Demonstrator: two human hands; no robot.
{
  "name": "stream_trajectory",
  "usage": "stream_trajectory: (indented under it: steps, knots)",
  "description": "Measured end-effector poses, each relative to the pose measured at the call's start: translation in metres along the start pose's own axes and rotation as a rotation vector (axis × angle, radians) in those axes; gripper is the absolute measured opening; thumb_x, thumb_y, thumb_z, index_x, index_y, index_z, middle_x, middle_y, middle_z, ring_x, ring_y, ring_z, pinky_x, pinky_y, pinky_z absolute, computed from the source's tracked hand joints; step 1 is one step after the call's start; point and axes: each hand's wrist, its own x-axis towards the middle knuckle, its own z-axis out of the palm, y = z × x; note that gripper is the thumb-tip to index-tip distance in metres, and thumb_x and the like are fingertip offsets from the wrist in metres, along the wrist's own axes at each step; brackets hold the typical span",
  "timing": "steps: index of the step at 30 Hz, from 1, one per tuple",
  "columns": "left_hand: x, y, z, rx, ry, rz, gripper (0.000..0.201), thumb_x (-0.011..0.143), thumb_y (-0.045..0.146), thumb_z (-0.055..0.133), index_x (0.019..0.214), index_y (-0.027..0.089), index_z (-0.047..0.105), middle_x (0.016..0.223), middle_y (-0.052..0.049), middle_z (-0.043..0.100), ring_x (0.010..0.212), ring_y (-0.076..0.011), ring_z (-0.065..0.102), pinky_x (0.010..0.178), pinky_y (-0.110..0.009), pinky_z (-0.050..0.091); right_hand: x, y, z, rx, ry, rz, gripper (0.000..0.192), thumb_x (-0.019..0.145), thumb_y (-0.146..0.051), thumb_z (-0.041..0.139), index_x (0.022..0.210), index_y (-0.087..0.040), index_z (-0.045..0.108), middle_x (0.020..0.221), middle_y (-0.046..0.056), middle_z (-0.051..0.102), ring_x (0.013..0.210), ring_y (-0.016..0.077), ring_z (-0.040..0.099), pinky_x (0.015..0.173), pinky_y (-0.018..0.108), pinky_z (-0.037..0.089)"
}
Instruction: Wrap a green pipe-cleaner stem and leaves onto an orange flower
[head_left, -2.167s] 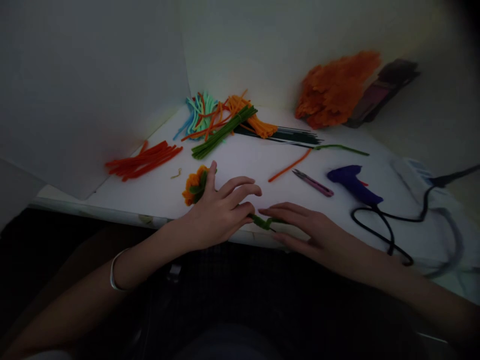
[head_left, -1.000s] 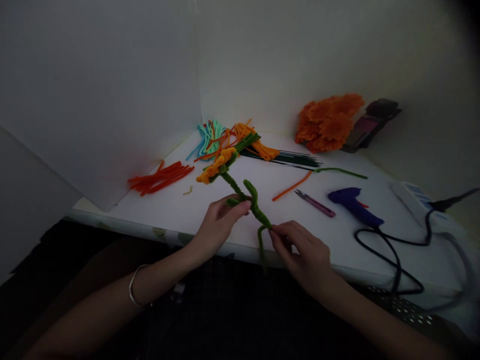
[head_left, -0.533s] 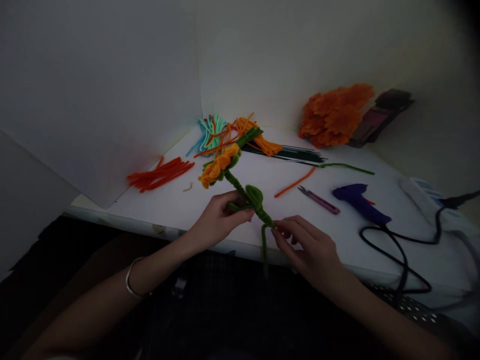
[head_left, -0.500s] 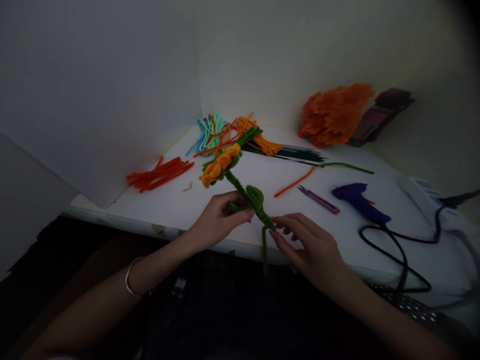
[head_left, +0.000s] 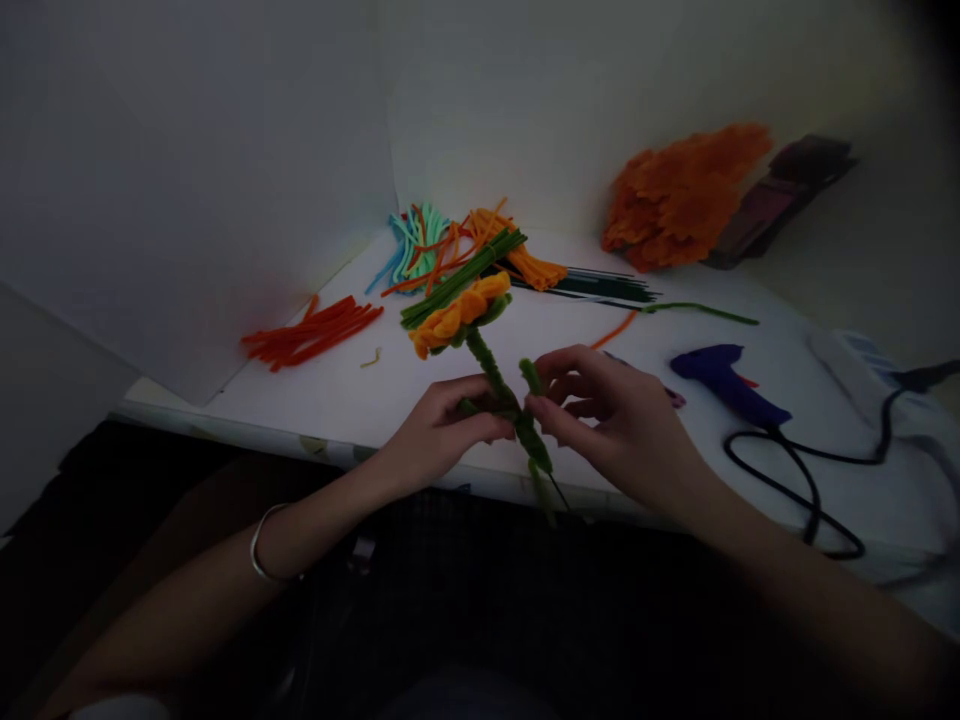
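Stem-wrapping underway: left hand (head_left: 442, 435) pinches the flower stem (head_left: 501, 385) above the worktop's near edge; right hand (head_left: 611, 420) grips the green wrap (head_left: 530, 375), needing another tight turn.

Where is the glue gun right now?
In the head view the purple glue gun lies on the white table to the right of the right hand, untouched, with its black cord looping toward the table's right edge.

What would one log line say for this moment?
left hand: pinches flower stem | right hand: grips green leaf wire | glue gun: on table
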Motion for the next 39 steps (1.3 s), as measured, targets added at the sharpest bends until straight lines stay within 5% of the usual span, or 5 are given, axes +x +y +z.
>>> stream_trajectory:
  steps: [7, 17, 29, 34, 39]
  knots:
    - [0.002, -0.007, -0.002, -0.085, -0.007, -0.004, 0.011, 0.067, 0.012, 0.057, 0.075, 0.015, 0.063, 0.069, 0.0, 0.059, 0.065, -0.0099, 0.05, 0.06, -0.022, 0.042, 0.002, 0.01, -0.001, 0.352, -0.111, 0.172, 0.016, 0.083, -0.031, 0.053, 0.088, -0.017, 0.048, 0.072, 0.001, 0.06, 0.061, 0.0111, 0.059, 0.054, 0.024, 0.05]
    - [0.004, -0.011, 0.004, -0.114, 0.076, -0.039, 0.011, 0.075, 0.024, 0.059, 0.079, 0.014, 0.057, 0.068, 0.0, 0.056, 0.06, -0.0084, 0.05, 0.056, -0.021, 0.04, -0.012, 0.005, 0.004, 0.067, -0.014, 0.057, 0.015, 0.08, -0.027, 0.057, 0.092, -0.02, 0.05, 0.081, 0.002, 0.062, 0.069, 0.012, 0.059, 0.06, 0.023, 0.05]
    - [0.002, -0.008, 0.001, 0.115, -0.072, 0.044, 0.012, 0.081, 0.026, 0.054, 0.084, 0.015, 0.054, 0.076, -0.001, 0.054, 0.07, -0.0095, 0.051, 0.063, -0.021, 0.043, -0.003, 0.03, 0.008, 0.656, -0.244, 0.496, 0.019, 0.076, -0.032, 0.06, 0.079, -0.014, 0.056, 0.071, 0.002, 0.057, 0.06, 0.0093, 0.054, 0.056, 0.024, 0.048]
    - [0.004, -0.013, -0.001, 0.122, -0.031, 0.033, 0.015, 0.081, 0.029, 0.054, 0.084, 0.014, 0.054, 0.08, -0.002, 0.056, 0.073, -0.0104, 0.053, 0.065, -0.023, 0.044, -0.012, 0.029, 0.01, 0.512, -0.117, 0.321, 0.022, 0.08, -0.033, 0.056, 0.094, -0.016, 0.055, 0.083, 0.004, 0.06, 0.069, 0.0109, 0.056, 0.063, 0.025, 0.048]
    - [0.006, -0.017, -0.003, 0.124, 0.011, 0.034, 0.018, 0.08, 0.032, 0.055, 0.084, 0.014, 0.053, 0.079, -0.002, 0.056, 0.073, -0.011, 0.053, 0.066, -0.025, 0.044, -0.03, 0.028, 0.006, 0.338, -0.226, 0.248, 0.035, 0.079, -0.033, 0.059, 0.11, -0.02, 0.047, 0.093, 0.004, 0.061, 0.08, 0.0138, 0.058, 0.07, 0.028, 0.049]
